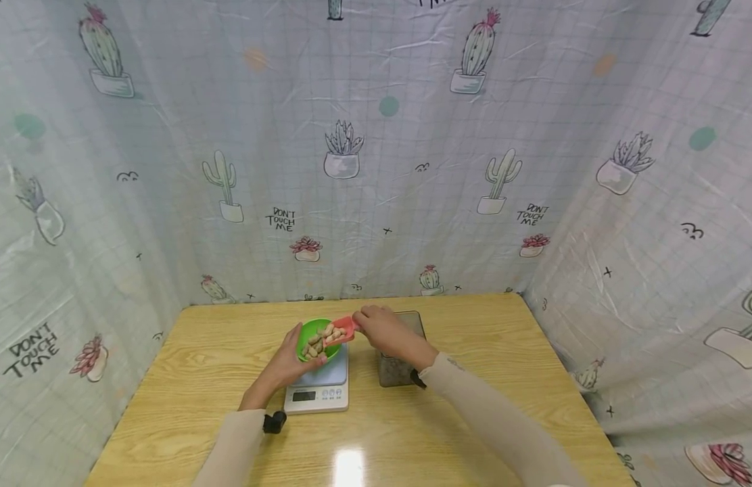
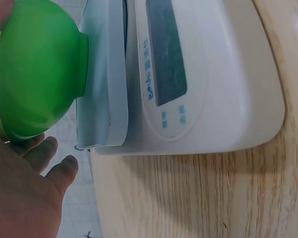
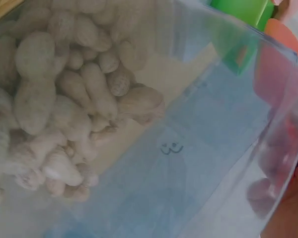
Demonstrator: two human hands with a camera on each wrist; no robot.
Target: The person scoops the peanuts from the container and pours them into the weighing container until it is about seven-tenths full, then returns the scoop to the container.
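Observation:
A green bowl (image 1: 317, 323) holding several unshelled peanuts (image 1: 314, 348) sits on the plate of a white kitchen scale (image 1: 318, 404). My left hand (image 1: 288, 361) grips the bowl from the left, thumb near the rim; in the left wrist view its fingers (image 2: 42, 153) curve against the bowl's side. With my right hand (image 1: 385, 330) I hold a red scoop (image 1: 349, 325) by its handle. More peanuts (image 1: 333, 333) lie in the scoop, which overlaps the bowl's right rim in the head view.
Right of the scale stands a clear box (image 1: 395, 380), partly hidden under my right forearm. Peanuts (image 3: 35, 84) fill part of it in the right wrist view. A wooden table (image 1: 473, 379) carries everything, with a cactus-print curtain (image 1: 388, 230) behind and at both sides.

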